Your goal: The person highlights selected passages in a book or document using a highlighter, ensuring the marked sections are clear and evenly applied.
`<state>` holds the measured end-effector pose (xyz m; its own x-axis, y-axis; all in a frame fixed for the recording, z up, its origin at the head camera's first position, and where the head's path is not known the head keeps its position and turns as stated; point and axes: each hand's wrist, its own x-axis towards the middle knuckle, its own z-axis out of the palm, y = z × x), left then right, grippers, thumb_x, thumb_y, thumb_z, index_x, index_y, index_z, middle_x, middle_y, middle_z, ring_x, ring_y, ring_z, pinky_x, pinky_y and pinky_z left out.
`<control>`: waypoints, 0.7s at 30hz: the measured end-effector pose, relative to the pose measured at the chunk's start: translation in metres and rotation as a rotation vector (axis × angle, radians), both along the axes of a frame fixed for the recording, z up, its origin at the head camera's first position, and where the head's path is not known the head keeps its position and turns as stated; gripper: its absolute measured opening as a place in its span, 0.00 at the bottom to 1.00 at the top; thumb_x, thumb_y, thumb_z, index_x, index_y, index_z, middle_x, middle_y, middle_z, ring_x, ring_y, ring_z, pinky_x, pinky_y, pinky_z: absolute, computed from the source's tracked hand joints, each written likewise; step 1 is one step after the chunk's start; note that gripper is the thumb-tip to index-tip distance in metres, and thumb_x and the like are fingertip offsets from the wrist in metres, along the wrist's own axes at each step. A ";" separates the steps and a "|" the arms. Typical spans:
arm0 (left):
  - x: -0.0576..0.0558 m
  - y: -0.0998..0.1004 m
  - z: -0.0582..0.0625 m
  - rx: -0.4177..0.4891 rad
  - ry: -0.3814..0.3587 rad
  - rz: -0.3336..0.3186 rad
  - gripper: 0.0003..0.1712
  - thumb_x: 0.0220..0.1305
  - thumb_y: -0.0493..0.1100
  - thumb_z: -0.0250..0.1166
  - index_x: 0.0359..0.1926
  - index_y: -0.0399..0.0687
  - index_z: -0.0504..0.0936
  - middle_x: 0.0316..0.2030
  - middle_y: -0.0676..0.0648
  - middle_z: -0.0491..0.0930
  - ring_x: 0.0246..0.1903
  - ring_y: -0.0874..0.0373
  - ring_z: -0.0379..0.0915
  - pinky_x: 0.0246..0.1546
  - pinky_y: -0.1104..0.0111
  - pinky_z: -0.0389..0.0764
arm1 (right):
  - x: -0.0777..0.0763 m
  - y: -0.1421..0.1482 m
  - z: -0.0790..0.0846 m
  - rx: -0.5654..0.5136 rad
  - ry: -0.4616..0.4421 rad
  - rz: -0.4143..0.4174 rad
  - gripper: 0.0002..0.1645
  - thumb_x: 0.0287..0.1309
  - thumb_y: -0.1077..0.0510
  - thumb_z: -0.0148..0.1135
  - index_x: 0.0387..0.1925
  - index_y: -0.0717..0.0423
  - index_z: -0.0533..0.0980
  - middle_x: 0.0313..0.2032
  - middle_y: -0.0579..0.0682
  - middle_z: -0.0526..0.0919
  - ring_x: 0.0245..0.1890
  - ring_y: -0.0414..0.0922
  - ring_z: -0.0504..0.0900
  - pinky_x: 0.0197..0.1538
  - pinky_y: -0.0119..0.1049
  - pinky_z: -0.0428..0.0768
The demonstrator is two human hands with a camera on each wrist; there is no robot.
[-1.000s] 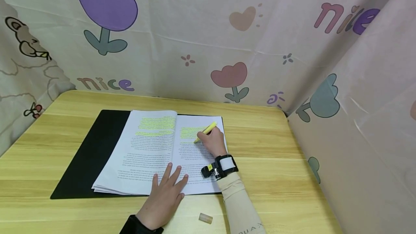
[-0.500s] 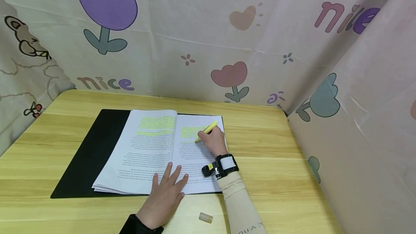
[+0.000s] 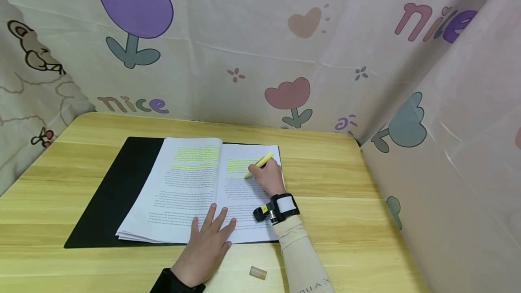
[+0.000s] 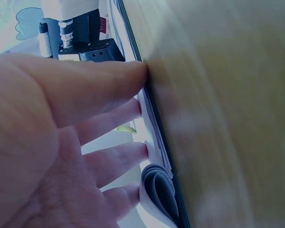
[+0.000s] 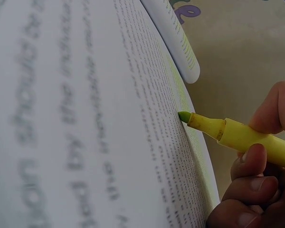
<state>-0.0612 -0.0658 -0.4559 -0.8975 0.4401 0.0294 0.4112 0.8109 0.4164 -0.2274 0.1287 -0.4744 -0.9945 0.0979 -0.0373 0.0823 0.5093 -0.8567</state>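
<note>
Printed pages (image 3: 179,202) lie spread on a black folder (image 3: 118,184), with yellow-marked lines at the top of both sides. My right hand (image 3: 268,177) pinches a yellow highlighter (image 3: 263,160) between thumb and fingers, its tip on a text line of the right page. In the right wrist view the green-tinged tip of the highlighter (image 5: 242,137) meets the print. My left hand (image 3: 206,248) rests with spread fingers over the bottom edge of the pages near the fold. The left wrist view shows its fingertips (image 4: 140,149) against the paper, beside a curled sheet edge (image 4: 161,194).
A small greyish cap (image 3: 258,273) lies on the wooden table (image 3: 325,220) in front of the folder, between the forearms. A patterned curtain (image 3: 228,26) hangs behind the table and along both sides. The right wrist carries a strapped camera (image 3: 264,212).
The right hand and highlighter have slid slightly to the right along the line on the right page. The left hand has kept its place.
</note>
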 end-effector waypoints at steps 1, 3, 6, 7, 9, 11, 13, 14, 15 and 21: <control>0.000 0.000 0.000 -0.001 0.000 -0.001 0.25 0.62 0.43 0.63 0.60 0.46 0.76 0.68 0.37 0.62 0.72 0.37 0.42 0.58 0.30 0.47 | 0.000 0.000 0.000 -0.004 -0.005 -0.001 0.16 0.51 0.45 0.60 0.25 0.54 0.74 0.16 0.48 0.70 0.15 0.44 0.67 0.18 0.35 0.64; 0.000 0.000 0.000 -0.003 -0.002 -0.002 0.25 0.62 0.43 0.63 0.60 0.46 0.76 0.68 0.37 0.62 0.72 0.37 0.42 0.58 0.30 0.47 | 0.000 0.000 -0.001 -0.007 -0.014 -0.004 0.16 0.51 0.45 0.60 0.25 0.54 0.74 0.17 0.48 0.71 0.15 0.44 0.68 0.19 0.35 0.64; 0.000 0.000 -0.001 -0.006 0.001 -0.001 0.25 0.62 0.44 0.63 0.60 0.46 0.76 0.68 0.37 0.63 0.72 0.37 0.42 0.58 0.30 0.47 | 0.001 0.001 -0.001 -0.009 -0.010 -0.001 0.16 0.51 0.45 0.60 0.25 0.54 0.74 0.17 0.49 0.71 0.15 0.44 0.68 0.19 0.35 0.64; 0.000 0.000 -0.001 -0.008 0.001 -0.001 0.25 0.62 0.44 0.63 0.60 0.46 0.76 0.68 0.37 0.63 0.72 0.37 0.42 0.58 0.30 0.47 | 0.001 0.001 0.000 -0.007 -0.007 -0.001 0.17 0.51 0.45 0.60 0.25 0.54 0.74 0.17 0.49 0.71 0.16 0.44 0.68 0.19 0.35 0.65; -0.001 0.000 -0.001 -0.011 0.001 0.000 0.25 0.62 0.44 0.64 0.60 0.46 0.76 0.68 0.37 0.63 0.72 0.37 0.42 0.58 0.30 0.47 | 0.001 0.001 0.000 -0.006 -0.003 0.001 0.16 0.51 0.45 0.60 0.26 0.55 0.74 0.17 0.49 0.72 0.16 0.44 0.69 0.19 0.35 0.65; -0.001 0.000 -0.001 -0.012 0.001 0.000 0.25 0.62 0.44 0.64 0.60 0.46 0.76 0.68 0.37 0.63 0.72 0.37 0.42 0.58 0.29 0.47 | 0.000 0.000 0.000 -0.007 -0.008 -0.001 0.16 0.51 0.45 0.60 0.26 0.54 0.74 0.18 0.48 0.72 0.16 0.44 0.69 0.19 0.35 0.65; -0.001 0.000 -0.002 -0.012 0.003 0.001 0.25 0.61 0.44 0.64 0.60 0.46 0.76 0.68 0.37 0.63 0.72 0.37 0.42 0.58 0.29 0.47 | 0.000 0.000 0.000 -0.007 -0.011 -0.003 0.16 0.51 0.45 0.60 0.27 0.54 0.74 0.18 0.48 0.72 0.17 0.44 0.69 0.20 0.35 0.65; -0.001 0.000 -0.002 -0.011 0.004 0.001 0.25 0.61 0.44 0.64 0.60 0.46 0.77 0.68 0.37 0.63 0.72 0.37 0.42 0.58 0.29 0.47 | 0.000 0.000 0.000 -0.009 -0.013 -0.003 0.16 0.51 0.45 0.60 0.27 0.54 0.74 0.19 0.49 0.73 0.17 0.44 0.70 0.20 0.35 0.66; -0.001 0.000 -0.002 -0.010 0.006 0.001 0.25 0.61 0.44 0.64 0.60 0.46 0.77 0.68 0.37 0.63 0.72 0.37 0.42 0.57 0.29 0.47 | 0.000 0.000 0.000 -0.009 -0.014 -0.004 0.16 0.51 0.45 0.60 0.27 0.54 0.75 0.19 0.49 0.73 0.17 0.44 0.70 0.20 0.35 0.66; 0.000 0.001 -0.001 -0.005 0.010 0.001 0.25 0.62 0.44 0.64 0.60 0.46 0.76 0.68 0.37 0.63 0.72 0.37 0.42 0.58 0.30 0.48 | 0.000 0.001 0.000 -0.009 0.003 0.007 0.16 0.51 0.45 0.60 0.26 0.54 0.74 0.17 0.48 0.71 0.15 0.44 0.68 0.19 0.35 0.65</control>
